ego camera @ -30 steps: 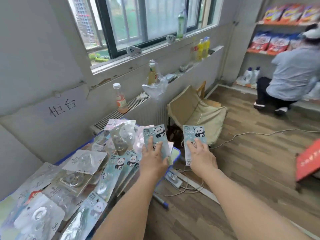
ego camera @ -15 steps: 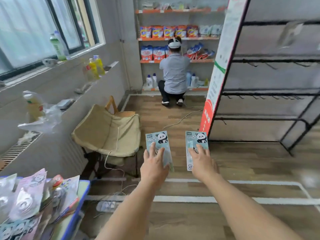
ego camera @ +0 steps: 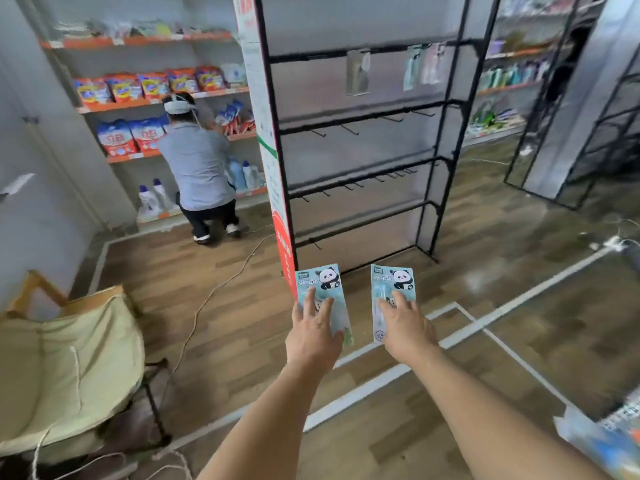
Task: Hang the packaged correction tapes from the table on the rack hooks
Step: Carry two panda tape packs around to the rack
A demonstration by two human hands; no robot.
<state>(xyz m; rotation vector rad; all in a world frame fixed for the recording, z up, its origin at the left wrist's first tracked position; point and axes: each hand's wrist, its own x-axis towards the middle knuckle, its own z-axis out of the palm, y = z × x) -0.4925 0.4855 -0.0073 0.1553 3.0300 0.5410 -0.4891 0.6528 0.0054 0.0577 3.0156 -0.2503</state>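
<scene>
My left hand (ego camera: pixel 313 332) holds a light-blue panda correction tape pack (ego camera: pixel 320 284) upright, fingers spread on its front. My right hand (ego camera: pixel 405 323) holds a second panda pack (ego camera: pixel 391 284) the same way. Both packs are out in front of me, low, a short way from the black hook rack (ego camera: pixel 356 181). The rack has several bars with hooks; a few packs (ego camera: pixel 358 72) hang on its top bar, and the lower hooks look bare.
A person crouches at shelves of detergent bags (ego camera: pixel 197 164) to the left of the rack. A folding chair with a beige cushion (ego camera: pixel 69 368) stands at my lower left. A cable (ego camera: pixel 214 292) and white floor tape (ego camera: pixel 460 334) cross the wooden floor. More black racks (ego camera: pixel 588 133) stand on the right.
I have turned right, away from the table of packs, which has left the view. The rack now stands straight ahead and nearer. Both hands keep their packs.
</scene>
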